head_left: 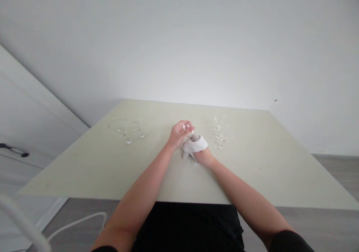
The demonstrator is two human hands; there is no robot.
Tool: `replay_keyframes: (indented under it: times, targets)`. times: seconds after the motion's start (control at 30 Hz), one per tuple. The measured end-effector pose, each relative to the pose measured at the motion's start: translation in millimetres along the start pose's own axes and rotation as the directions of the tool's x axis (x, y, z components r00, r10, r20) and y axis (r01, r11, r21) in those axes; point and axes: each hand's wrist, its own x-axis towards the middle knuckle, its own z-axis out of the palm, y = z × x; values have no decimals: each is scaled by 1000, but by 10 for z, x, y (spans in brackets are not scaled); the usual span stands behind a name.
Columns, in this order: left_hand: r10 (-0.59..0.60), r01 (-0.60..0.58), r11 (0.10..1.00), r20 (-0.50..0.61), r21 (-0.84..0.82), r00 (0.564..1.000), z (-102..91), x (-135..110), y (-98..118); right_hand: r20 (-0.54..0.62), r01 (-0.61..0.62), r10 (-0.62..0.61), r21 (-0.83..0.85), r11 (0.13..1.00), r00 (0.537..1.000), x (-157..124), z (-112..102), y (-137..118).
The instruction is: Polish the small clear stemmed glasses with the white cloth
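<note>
At the middle of the pale table (92, 166), my left hand (178, 133) holds a small clear glass (188, 126), fingers curled round it. My right hand (199, 149) is wrapped in a white cloth (194, 144) and presses against the glass from the right. Most of the right hand is hidden under the cloth.
Clear stemmed glasses stand in two groups: one at the left (126, 128) and one at the right (221, 131) of my hands. A white cabinet with a dark handle (14, 150) stands at the left. A white cable (75, 222) lies on the grey floor.
</note>
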Motion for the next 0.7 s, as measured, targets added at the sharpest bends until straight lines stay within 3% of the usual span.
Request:
replay_keyframes:
  times: [0.13,0.2,0.27,0.4,0.47,0.57,0.7]
  targets:
    - [125,-116,992,-263,51,957,-58,61,-12,-205,137,-125,45,990,971,25,-33,-14]
    - [189,-171,982,-366,81,911,-99,82,-2,-270,125,-94,99,987,958,33,-62,0]
    - [239,-218,971,-402,98,884,-126,95,9,-281,43,-3,139,989,960,40,-78,48]
    - [246,-241,969,-301,54,921,-124,89,19,-216,-216,290,312,925,932,42,-13,187]
    - [237,-238,971,-203,21,950,-109,76,19,-168,-275,373,424,863,912,36,46,223]
    - [224,-224,974,-17,10,974,-84,50,6,-138,-264,374,494,828,917,30,107,218]
    - [175,-181,983,152,21,973,-37,9,-49,-155,-254,376,504,825,914,34,129,199]
